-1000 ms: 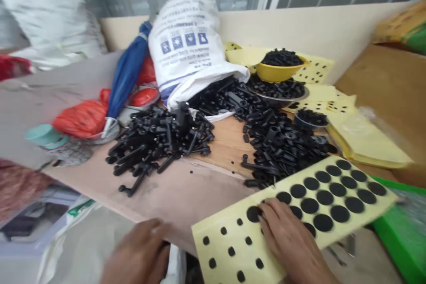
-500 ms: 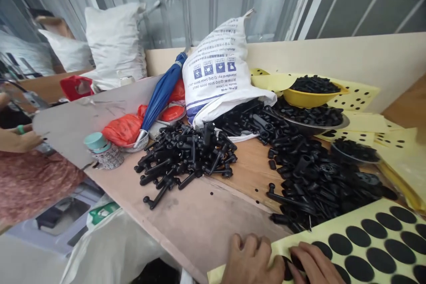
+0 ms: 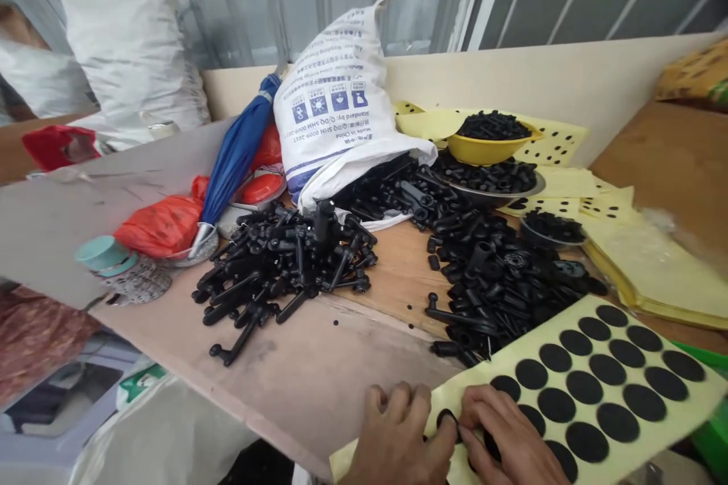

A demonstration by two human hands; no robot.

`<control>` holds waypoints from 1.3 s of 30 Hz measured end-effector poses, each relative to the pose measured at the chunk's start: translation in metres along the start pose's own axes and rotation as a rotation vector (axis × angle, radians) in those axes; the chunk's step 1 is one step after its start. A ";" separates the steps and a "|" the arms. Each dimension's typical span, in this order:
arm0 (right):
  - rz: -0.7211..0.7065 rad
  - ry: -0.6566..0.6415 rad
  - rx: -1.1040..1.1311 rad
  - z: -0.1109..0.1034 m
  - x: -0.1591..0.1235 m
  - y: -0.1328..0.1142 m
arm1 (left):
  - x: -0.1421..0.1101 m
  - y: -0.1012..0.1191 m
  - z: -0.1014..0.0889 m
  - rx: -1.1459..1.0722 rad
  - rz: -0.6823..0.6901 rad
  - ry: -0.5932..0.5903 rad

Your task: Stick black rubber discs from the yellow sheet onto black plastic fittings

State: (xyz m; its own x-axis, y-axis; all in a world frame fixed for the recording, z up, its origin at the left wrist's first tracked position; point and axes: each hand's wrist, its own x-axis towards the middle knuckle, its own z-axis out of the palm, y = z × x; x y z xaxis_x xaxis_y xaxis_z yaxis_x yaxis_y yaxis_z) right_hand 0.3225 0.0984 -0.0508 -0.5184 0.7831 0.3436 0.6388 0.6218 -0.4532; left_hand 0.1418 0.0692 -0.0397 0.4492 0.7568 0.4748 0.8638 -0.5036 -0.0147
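A pale yellow sheet of black round stickers (image 3: 584,386) lies slanting at the lower right. My left hand (image 3: 398,439) rests on its lower left part, fingers curled and thumb pressed against the sheet. Beside it, my right hand (image 3: 506,436) is closed, with thumb and fingertips at a black round sticker (image 3: 447,418) whose edge stands up between the two hands. Part of that sticker is covered by fingers. Just beyond the sheet spreads a heap of black plastic parts (image 3: 500,273). Further left is a pile of black crank-like handles (image 3: 284,265).
A white printed sack (image 3: 335,106) spills black parts. Behind the heap stand a yellow bowl (image 3: 489,149) and metal bowls of small black pieces. A blue umbrella (image 3: 239,148), red plastic bag (image 3: 162,223) and teal-lidded cup (image 3: 122,269) are at left. Yellow sheets (image 3: 660,265) are stacked at right.
The view has swung right, so the table's things appear further left and more of the sticker sheet shows. Between my hands, the sticker's raised edge is now visible.
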 end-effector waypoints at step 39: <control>0.324 -0.152 0.605 -0.028 -0.002 -0.012 | 0.196 -0.182 -0.050 0.270 -0.278 -0.494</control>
State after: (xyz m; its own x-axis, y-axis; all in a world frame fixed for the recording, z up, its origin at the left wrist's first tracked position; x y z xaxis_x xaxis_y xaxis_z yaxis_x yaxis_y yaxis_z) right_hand 0.3320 0.0902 -0.0229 -0.4573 0.8892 0.0151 0.3690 0.2052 -0.9065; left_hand 0.0607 0.2884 0.0997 0.1961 0.9801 0.0308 0.9617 -0.1861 -0.2012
